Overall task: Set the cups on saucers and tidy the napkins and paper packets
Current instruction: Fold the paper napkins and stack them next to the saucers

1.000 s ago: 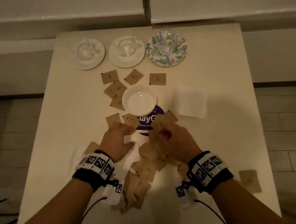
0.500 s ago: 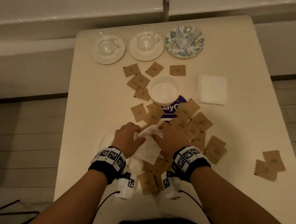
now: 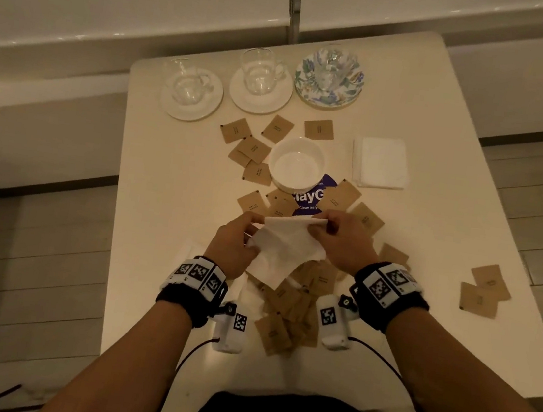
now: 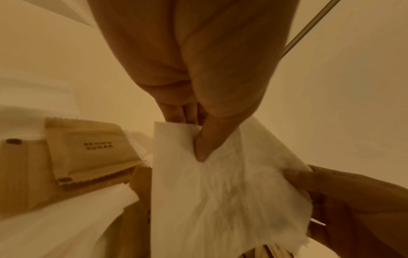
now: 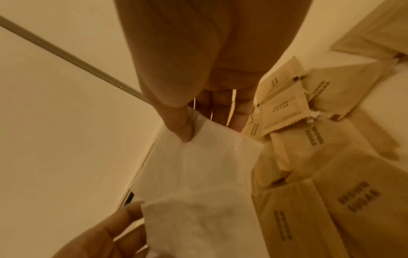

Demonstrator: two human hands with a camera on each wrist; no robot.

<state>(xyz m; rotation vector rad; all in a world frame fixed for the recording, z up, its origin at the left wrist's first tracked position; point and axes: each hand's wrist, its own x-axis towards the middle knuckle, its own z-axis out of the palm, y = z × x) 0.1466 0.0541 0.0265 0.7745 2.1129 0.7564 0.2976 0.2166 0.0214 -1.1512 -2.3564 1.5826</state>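
A white napkin (image 3: 283,247) hangs between both hands above the near middle of the table. My left hand (image 3: 236,239) pinches its left top corner, thumb on the napkin (image 4: 220,183). My right hand (image 3: 342,237) pinches the right top corner of the napkin (image 5: 198,165). Brown sugar packets (image 3: 287,308) lie heaped under the hands, and more packets (image 3: 253,150) lie scattered round a white bowl (image 3: 297,167). Three glass cups stand on saucers at the far edge: left (image 3: 188,82), middle (image 3: 260,71), and one on a floral saucer (image 3: 332,63).
A folded stack of white napkins (image 3: 381,161) lies right of the bowl. A purple round sticker (image 3: 312,197) shows under the bowl. Two packets (image 3: 485,291) lie near the table's right edge. Another napkin (image 3: 248,294) lies by my left wrist. Brown sugar packets (image 5: 331,157) fill the right wrist view.
Both hands have taken the napkin off the packet heap and raised it, pulling its top edge taut between them. The head view has shifted so the table sits further right.
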